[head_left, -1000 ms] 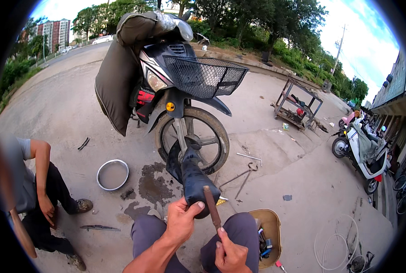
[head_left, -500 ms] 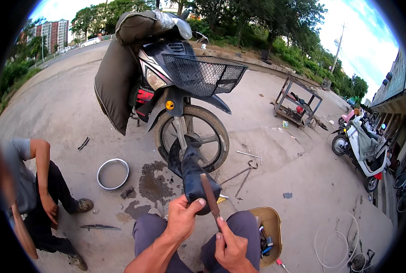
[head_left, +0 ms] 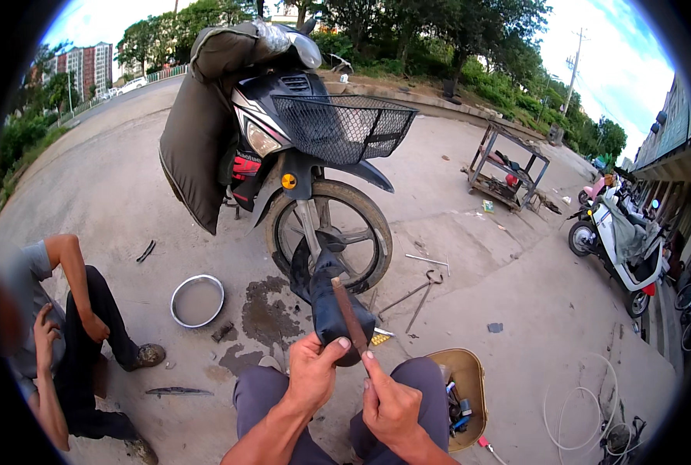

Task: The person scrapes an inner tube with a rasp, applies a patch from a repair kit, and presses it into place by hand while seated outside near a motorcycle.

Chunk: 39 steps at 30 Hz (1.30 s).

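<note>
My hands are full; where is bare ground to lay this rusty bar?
Bare concrete lies between the tan box, grey flat piece and pale hose; another patch lies between the metal basin and dark curved strip. It's crowded right of the black tube and front wheel: T-shaped tool, tongs, yellow piece.

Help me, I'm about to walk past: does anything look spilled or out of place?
Yes. A dark, wet-looking patch stains the concrete between the silvery basin and the front wheel, probably spilled liquid. A black tube, likely the wheel's inner tube, bulges outside the tyre.
</note>
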Tool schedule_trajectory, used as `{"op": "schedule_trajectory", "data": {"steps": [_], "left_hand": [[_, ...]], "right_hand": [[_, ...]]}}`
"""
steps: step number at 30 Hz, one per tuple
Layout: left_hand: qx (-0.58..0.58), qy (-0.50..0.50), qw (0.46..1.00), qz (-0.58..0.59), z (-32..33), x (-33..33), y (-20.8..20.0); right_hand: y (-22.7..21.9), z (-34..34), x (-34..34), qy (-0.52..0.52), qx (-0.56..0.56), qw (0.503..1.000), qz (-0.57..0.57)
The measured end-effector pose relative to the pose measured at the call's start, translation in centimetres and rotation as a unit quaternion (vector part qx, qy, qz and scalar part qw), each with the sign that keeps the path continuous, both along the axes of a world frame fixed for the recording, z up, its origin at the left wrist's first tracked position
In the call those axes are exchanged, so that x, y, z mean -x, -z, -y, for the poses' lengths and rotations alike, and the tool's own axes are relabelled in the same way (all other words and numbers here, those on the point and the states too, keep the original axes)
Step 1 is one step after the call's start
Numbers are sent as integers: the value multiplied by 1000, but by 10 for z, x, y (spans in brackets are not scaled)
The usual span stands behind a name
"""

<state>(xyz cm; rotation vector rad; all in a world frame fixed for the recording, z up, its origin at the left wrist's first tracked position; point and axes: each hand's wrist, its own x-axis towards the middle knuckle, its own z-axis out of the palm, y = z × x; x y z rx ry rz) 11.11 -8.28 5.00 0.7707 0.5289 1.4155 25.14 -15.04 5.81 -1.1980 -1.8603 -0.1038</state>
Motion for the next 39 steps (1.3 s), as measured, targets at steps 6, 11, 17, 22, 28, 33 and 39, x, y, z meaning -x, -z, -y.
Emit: {"op": "schedule_trajectory", "data": {"steps": [6, 11, 17, 22, 28, 33, 39], "left_hand": [[14, 0, 1000, -7, 0, -8, -11], [4, -6, 1000, -1, 0, -6, -3], [-7, 7, 1000, 1, 0, -4, -7], [-7, 6, 1000, -1, -1, -7, -3], [-10, 2, 999, -45, 1, -5, 1], [-5, 1, 1000, -18, -3, -7, -1], [-5, -5, 1000, -20, 3, -7, -2]], "right_hand": [[26, 34, -9, 38, -17, 999, -17], [1, -13, -12, 8, -16, 998, -64], [15, 29, -10, 8, -27, 999, -45], [-8, -2, 0, -3, 8, 1000, -25], [25, 37, -10, 25, -12, 1000, -9], [3, 2, -4, 13, 3, 1000, -9], [14, 52, -6, 34, 81, 996, -5]]}}
